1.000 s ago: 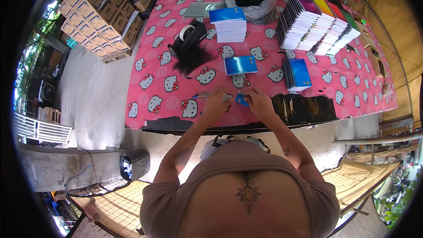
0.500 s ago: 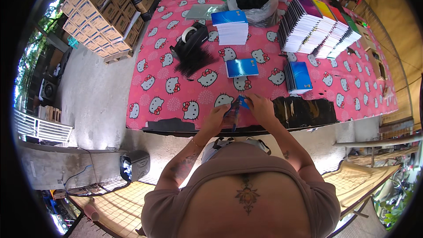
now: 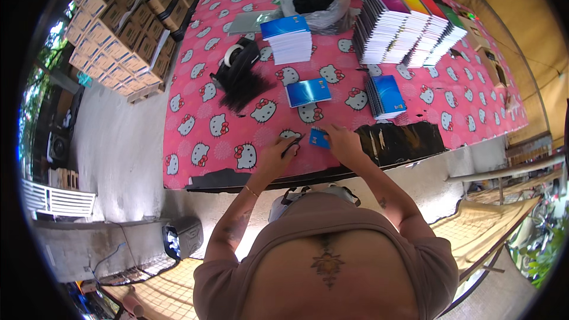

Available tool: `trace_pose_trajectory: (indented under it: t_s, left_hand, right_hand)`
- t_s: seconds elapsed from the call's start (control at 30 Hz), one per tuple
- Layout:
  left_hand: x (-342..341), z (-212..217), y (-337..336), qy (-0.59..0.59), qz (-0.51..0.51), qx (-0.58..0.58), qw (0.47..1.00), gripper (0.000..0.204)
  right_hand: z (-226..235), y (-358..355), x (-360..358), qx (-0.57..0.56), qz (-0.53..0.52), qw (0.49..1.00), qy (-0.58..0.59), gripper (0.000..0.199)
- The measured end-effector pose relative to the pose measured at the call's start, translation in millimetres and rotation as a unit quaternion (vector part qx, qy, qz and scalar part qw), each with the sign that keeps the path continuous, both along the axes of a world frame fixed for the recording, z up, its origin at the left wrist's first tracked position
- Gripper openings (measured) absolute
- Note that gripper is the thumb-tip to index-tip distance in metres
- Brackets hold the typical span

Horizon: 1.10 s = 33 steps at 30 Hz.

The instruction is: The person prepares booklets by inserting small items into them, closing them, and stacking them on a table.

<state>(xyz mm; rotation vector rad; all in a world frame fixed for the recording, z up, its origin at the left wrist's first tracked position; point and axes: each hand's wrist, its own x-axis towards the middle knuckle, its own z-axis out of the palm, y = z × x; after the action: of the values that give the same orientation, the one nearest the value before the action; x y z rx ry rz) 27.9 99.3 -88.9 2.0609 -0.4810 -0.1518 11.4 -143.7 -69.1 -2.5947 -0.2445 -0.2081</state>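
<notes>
My left hand (image 3: 281, 155) is closed around a small dark hand tool (image 3: 293, 144), whose narrow tip points toward the notebook beside it; its exact kind is hard to make out. In my right hand (image 3: 345, 143) a blue spiral notebook (image 3: 319, 138) is gripped by its right side, just above the table's near edge. The tool tip and the notebook are slightly apart. Farther in lies another blue notebook (image 3: 308, 92). To its right is a short stack of blue spiral notebooks (image 3: 388, 96), and behind stands a taller stack of blue-covered notebooks (image 3: 290, 44).
A table with a pink patterned cover (image 3: 195, 124) spreads ahead. On it are a black tape dispenser (image 3: 237, 62), loose black spiral bindings (image 3: 248, 90), a plastic bag of black pieces (image 3: 314, 0) and stacks of coloured notebooks (image 3: 403, 29). Cardboard boxes (image 3: 112, 35) are piled at left.
My left hand has drawn left with the dark tool, away from the notebook, which shows more now. My right hand keeps its hold. The whole view has shifted slightly.
</notes>
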Motion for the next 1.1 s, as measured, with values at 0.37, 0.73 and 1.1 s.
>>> trace_pose_trajectory:
  t_s: [0.37,0.73,1.1]
  left_hand:
    - [32,-25,-39,-0.221,0.008,0.161,0.962,0.035]
    - [94,-14,-105,-0.368,0.011,0.186,0.911,0.031]
    - [67,22,-119,-0.340,-0.049,0.167,0.924,0.037]
  right_hand:
    - [13,-216,77,0.231,-0.269,0.929,-0.104,0.038]
    - [-19,-236,94,0.112,-0.302,0.946,-0.032,0.047]
    - [40,-126,23,0.244,0.062,0.957,-0.144,0.059]
